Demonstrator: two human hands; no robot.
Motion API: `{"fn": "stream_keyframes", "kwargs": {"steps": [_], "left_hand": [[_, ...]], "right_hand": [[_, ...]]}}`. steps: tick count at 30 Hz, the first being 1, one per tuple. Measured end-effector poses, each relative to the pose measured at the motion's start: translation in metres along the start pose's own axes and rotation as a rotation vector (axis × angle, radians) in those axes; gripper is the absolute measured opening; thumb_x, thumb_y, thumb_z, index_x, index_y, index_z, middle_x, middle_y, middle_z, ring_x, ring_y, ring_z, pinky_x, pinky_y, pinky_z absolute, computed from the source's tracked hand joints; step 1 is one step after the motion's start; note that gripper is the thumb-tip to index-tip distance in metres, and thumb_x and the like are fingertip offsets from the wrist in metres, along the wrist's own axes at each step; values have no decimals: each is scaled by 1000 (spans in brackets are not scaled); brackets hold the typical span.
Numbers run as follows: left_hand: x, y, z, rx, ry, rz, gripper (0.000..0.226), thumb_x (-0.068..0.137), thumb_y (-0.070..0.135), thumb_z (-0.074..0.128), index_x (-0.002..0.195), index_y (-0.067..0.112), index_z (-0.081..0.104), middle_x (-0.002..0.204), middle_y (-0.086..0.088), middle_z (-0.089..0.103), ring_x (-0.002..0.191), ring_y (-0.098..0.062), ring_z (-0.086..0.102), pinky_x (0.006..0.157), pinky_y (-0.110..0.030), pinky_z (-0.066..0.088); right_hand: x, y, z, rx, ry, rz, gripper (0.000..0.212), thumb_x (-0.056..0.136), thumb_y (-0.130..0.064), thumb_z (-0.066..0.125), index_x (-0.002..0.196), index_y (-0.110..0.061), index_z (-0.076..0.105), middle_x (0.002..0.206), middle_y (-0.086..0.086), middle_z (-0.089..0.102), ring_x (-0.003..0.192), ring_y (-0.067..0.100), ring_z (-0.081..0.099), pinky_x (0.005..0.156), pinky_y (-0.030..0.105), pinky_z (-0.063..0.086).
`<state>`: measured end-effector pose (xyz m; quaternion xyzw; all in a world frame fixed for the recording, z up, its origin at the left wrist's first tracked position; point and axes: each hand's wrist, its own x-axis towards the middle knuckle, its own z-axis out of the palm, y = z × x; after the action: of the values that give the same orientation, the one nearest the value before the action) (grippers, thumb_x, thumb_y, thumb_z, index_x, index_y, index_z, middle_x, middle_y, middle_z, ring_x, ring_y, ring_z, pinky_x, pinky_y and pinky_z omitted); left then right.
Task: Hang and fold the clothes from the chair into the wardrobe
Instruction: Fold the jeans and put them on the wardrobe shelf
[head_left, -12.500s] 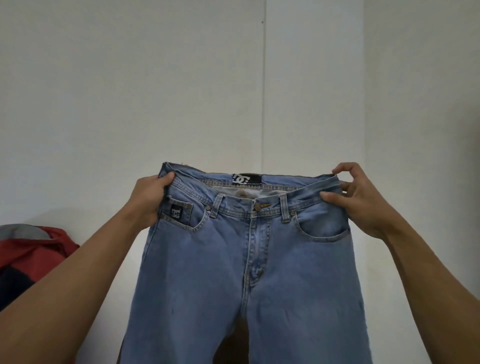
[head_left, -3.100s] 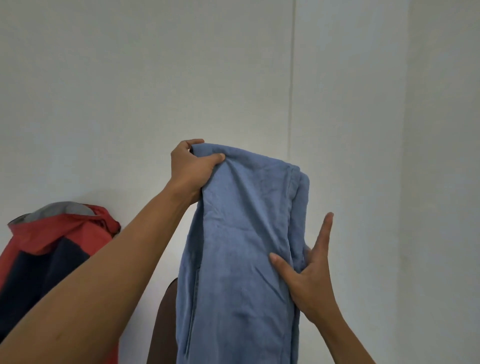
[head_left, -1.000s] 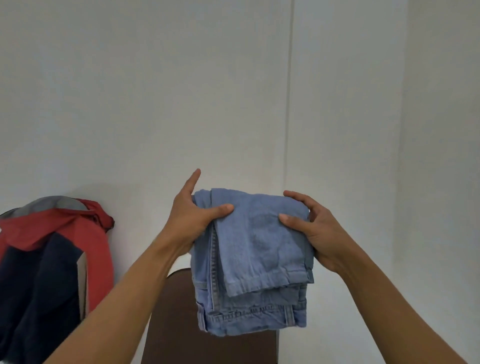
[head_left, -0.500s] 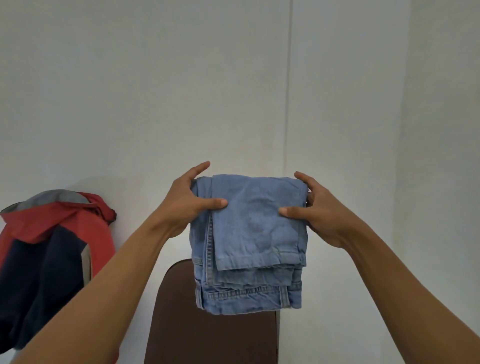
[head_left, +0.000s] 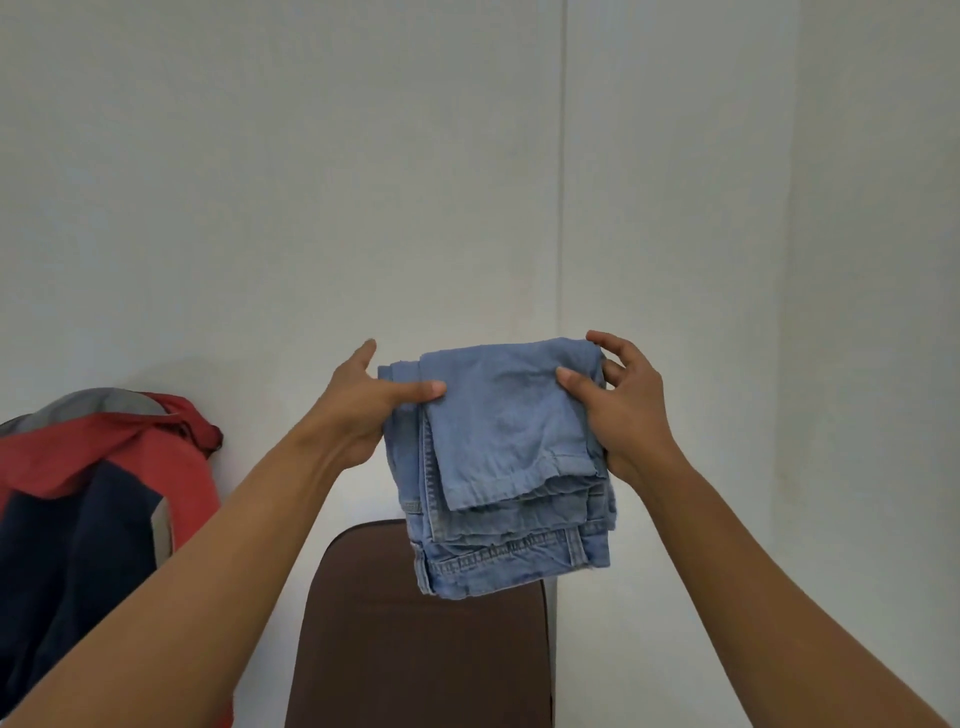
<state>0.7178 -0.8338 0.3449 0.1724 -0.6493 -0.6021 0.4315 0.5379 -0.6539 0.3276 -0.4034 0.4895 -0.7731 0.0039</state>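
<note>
denim jeans (head_left: 509, 467), pinched by the left hand (head_left: 363, 410) and right hand (head_left: 623, 415), likely needed level carrying to stay folded.

Plain white wall (head_left: 260, 182), vertical seam (head_left: 562, 156); brown chair back (head_left: 415, 665) in front

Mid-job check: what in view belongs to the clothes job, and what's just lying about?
Part of the job: folded jeans, held by the left hand and right hand; brown chair; red and navy jacket, probably not yet hung.
Just there: white wall behind.
</note>
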Motion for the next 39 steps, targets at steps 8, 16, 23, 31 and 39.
{"fn": "stream_keyframes", "kwargs": {"steps": [8, 16, 23, 31, 39], "left_hand": [[8, 17, -2, 258, 154, 333, 83, 57, 20, 97, 132, 25, 61, 123, -3, 64, 109, -19, 64, 93, -38, 57], [7, 30, -6, 290, 193, 329, 89, 54, 26, 98, 133, 22, 59, 111, -1, 65, 103, -17, 65, 85, -35, 58], [-4, 35, -5, -30, 234, 217, 91, 51, 21, 98, 132, 17, 58, 110, -3, 65, 96, -20, 69, 82, -39, 61], [-6, 41, -2, -30, 287, 289, 93, 56, 22, 97, 137, 18, 51, 116, -3, 60, 98, -18, 66, 85, -35, 58], [-7, 44, -13, 314, 155, 321, 129, 47, 21, 100, 154, 13, 30, 138, -6, 56, 121, -22, 55, 89, -32, 50]], "right_hand": [[19, -15, 2, -170, -21, -126, 56, 83, -14, 79, 132, -25, 54, 126, 1, 63, 114, 13, 63, 94, 39, 57], [25, -25, -4, -438, -107, -202, 60, 85, -32, 78, 138, -25, 51, 131, 0, 60, 117, 17, 61, 98, 37, 55], [21, -35, -14, -231, -207, -60, 92, 64, -22, 92, 143, -22, 45, 117, 7, 66, 105, 20, 69, 91, 38, 59], [12, -31, -1, -131, -15, -103, 72, 64, -20, 93, 124, -20, 52, 108, 10, 65, 92, 21, 70, 70, 23, 57], [9, -35, -9, -152, -111, -276, 67, 70, -10, 89, 128, -21, 58, 112, 2, 61, 98, 19, 71, 79, 31, 61]]}}
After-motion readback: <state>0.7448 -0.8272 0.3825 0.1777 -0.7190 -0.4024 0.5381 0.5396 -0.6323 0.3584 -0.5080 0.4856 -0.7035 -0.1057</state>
